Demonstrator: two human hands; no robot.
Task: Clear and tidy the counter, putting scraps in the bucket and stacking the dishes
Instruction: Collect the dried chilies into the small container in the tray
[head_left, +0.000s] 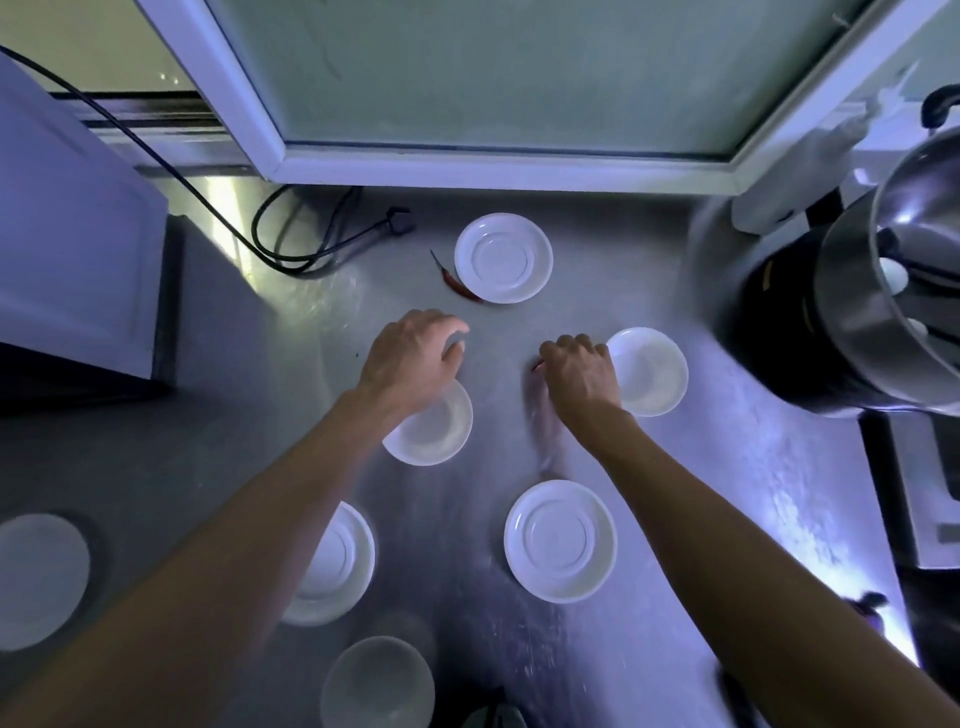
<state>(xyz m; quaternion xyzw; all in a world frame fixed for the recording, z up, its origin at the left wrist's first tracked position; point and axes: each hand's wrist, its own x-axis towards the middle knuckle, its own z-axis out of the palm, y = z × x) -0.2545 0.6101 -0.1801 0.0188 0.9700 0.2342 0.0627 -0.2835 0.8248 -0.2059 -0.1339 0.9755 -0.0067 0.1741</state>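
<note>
Pinching red scrap (536, 365), right hand (579, 371)

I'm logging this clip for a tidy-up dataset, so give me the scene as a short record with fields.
surface: steel counter
dishes: white saucers, spread out, not yet stacked; far saucer, near saucer
scrap: red chilli beside the far saucer
left hand: over the counter, fingers relaxed, holding nothing visible
right hand: fingers curled, small red bit at fingertips, grip unclear
bucket: not identifiable

White saucers (503, 258), red chilli (457, 280), grey steel counter (260, 415).
</note>
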